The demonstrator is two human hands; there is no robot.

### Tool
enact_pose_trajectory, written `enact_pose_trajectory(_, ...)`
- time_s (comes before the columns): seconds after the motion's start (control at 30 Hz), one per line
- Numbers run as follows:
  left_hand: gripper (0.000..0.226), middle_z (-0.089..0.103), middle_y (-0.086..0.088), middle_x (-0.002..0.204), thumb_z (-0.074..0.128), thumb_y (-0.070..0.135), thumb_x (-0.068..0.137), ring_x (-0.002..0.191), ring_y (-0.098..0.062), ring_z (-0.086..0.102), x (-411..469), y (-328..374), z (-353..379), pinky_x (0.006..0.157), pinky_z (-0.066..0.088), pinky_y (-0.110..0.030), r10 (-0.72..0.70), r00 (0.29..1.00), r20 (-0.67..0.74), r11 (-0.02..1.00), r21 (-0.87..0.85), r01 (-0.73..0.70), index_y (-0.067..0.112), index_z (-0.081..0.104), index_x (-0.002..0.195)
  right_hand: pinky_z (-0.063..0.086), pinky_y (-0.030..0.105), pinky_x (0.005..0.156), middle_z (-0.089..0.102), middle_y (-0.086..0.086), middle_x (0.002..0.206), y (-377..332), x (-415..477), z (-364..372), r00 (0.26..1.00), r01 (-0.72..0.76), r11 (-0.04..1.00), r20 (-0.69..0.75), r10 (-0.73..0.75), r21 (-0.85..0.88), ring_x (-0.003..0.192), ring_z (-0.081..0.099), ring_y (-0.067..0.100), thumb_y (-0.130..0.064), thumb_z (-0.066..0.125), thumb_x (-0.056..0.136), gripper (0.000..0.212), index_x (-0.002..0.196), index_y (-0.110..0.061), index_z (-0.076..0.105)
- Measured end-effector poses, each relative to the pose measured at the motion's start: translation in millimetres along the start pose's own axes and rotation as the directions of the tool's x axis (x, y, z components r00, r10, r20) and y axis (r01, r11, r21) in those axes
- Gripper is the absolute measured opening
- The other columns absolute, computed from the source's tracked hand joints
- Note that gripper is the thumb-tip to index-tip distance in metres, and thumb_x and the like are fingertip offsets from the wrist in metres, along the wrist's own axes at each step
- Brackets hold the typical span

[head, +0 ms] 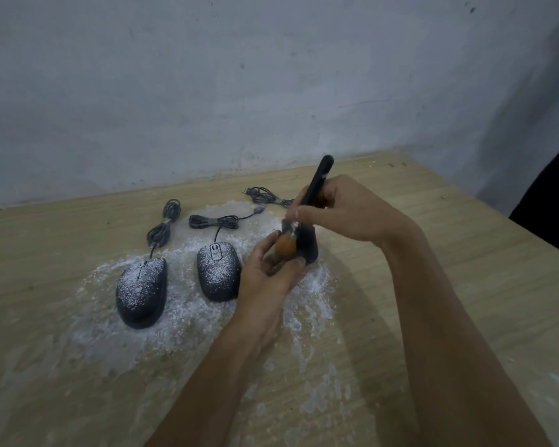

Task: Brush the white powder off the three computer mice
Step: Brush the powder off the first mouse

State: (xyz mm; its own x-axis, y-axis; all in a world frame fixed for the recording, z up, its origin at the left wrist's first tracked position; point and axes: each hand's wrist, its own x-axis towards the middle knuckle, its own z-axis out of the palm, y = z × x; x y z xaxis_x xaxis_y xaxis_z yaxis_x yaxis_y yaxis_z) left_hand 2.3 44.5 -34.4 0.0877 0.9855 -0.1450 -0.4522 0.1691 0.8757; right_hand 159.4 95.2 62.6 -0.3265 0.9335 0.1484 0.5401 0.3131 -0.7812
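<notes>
A pale wood desk (pixel 465 285) runs up to a stained grey wall (pixel 207 91), and my two bare arms reach in over it. The fingers (pixel 299 215) of my right hand (pixel 339 211) are pressed together in a pinch round the black handle of the brush (pixel 317 183), low down near the ferrule, so that the handle points up and away from me. Its brown bristles (pixel 286 248) lie against the third mouse (pixel 308 245). The fingers (pixel 276 235) of my left hand (pixel 265 275) curl round that mouse, with the thumb on the side nearer me, and hold it tipped up on end. I cannot tell whether its lower end touches the desk. Its visible face looks dark and mostly bare. Just left of my left fingers lies the middle mouse (pixel 218 272), flat on the desk and speckled white all over. Further left lies the far mouse (pixel 141 291), dusted the same way, most heavily near its wheel. White powder (pixel 188 321) is spread on the desk round and between the mice, under my left wrist and in streaks back toward me. Beyond my fingers, toward the wall, the three bundled cables (pixel 213 221) lie on the desk, one behind each mouse. The rightmost passes behind my right fingers. Far to the right, at the edge of view, is something dark that I cannot make out.
</notes>
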Motion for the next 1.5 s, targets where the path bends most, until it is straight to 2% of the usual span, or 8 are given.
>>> enact_pose_trajectory(0.2,0.053,0.074,-0.005,0.118,0.073,-0.004,0.084,0.112,-0.02,0.07,-2,0,1,0.083,0.056,-0.028,0.015,1.0,-0.012,0.999,0.048,-0.014,0.031,0.059,0.121,0.047,0.01,0.068,0.075,-0.012,0.076,-2,2,0,0.981,0.082,0.992,-0.181,-0.064,0.092,0.075,0.067,-0.002,-0.026,0.073,0.093,0.01,0.084,-0.028,0.077)
enact_pose_trajectory(0.5,0.057,0.072,-0.014,0.121,0.058,-0.018,0.087,0.108,-0.025,0.072,-2,8,3,0.085,0.059,-0.03,-0.056,0.998,-0.012,0.991,-0.12,0.054,0.014,0.054,0.134,0.051,0.012,0.071,0.076,-0.016,0.081,3,-4,-9,0.997,0.025,0.998,-0.07,-0.021,0.063,0.08,0.07,-0.002,-0.028,0.074,0.093,0.007,0.087,-0.028,0.078)
enact_pose_trajectory(0.7,0.05,0.076,-0.017,0.106,0.034,-0.018,0.091,0.082,-0.02,0.077,-4,16,2,0.067,0.061,-0.027,-0.097,0.995,0.006,0.968,-0.23,0.096,0.007,0.055,0.129,0.056,0.045,0.089,0.078,0.006,0.091,1,-7,-7,0.984,-0.064,0.994,0.157,0.078,-0.093,0.093,0.072,0.024,-0.031,0.076,0.09,0.011,0.091,-0.021,0.08)
enact_pose_trajectory(0.87,0.044,0.079,-0.014,0.099,0.033,-0.014,0.095,0.091,-0.025,0.077,-3,15,3,0.077,0.063,-0.032,-0.112,0.994,-0.005,0.955,-0.277,0.106,0.009,0.055,0.125,0.047,0.011,0.064,0.073,-0.016,0.074,6,-6,-13,0.994,-0.005,0.997,-0.11,0.014,0.079,0.071,0.065,-0.005,-0.03,0.073,0.093,0.008,0.09,-0.025,0.079)
enact_pose_trajectory(1.07,0.045,0.072,-0.023,0.117,0.04,-0.008,0.096,0.104,-0.033,0.071,-3,14,2,0.084,0.061,-0.036,-0.112,0.994,-0.02,0.969,-0.223,0.105,0.009,0.05,0.137,0.047,0.011,0.063,0.073,-0.011,0.072,11,-12,-15,0.97,-0.082,0.996,0.225,0.09,-0.043,0.067,0.064,-0.004,-0.024,0.074,0.092,0.007,0.087,-0.021,0.079)
enact_pose_trajectory(1.17,0.044,0.074,-0.02,0.113,0.045,-0.006,0.097,0.099,-0.028,0.075,-2,13,3,0.075,0.061,-0.03,-0.101,0.995,-0.019,0.966,-0.242,0.094,0.009,0.051,0.137,0.048,0.017,0.061,0.073,-0.005,0.075,14,-10,-17,0.997,-0.067,0.996,0.035,0.065,0.06,0.069,0.062,0.002,-0.031,0.075,0.091,0.009,0.087,-0.025,0.081)
enact_pose_trajectory(1.3,0.039,0.073,-0.009,0.117,0.066,0.009,0.094,0.101,-0.02,0.075,-2,8,8,0.075,0.06,-0.026,-0.014,0.996,-0.085,0.998,-0.055,0.009,0.02,0.054,0.129,0.046,0.019,0.059,0.069,-0.006,0.072,19,-6,-20,0.982,0.014,0.985,-0.189,0.018,0.169,0.069,0.059,0.004,-0.034,0.074,0.092,0.01,0.086,-0.028,0.08)
enact_pose_trajectory(1.5,0.053,0.066,0.009,0.106,0.07,0.003,0.089,0.088,0.004,0.071,-7,-6,13,0.069,0.055,-0.012,0.184,0.976,-0.117,0.946,0.292,-0.144,0.031,0.046,0.127,0.048,0.013,0.063,0.073,-0.014,0.072,13,0,-5,0.994,0.006,0.999,-0.111,0.0,0.052,0.068,0.064,-0.003,-0.024,0.071,0.094,0.011,0.087,-0.021,0.079)
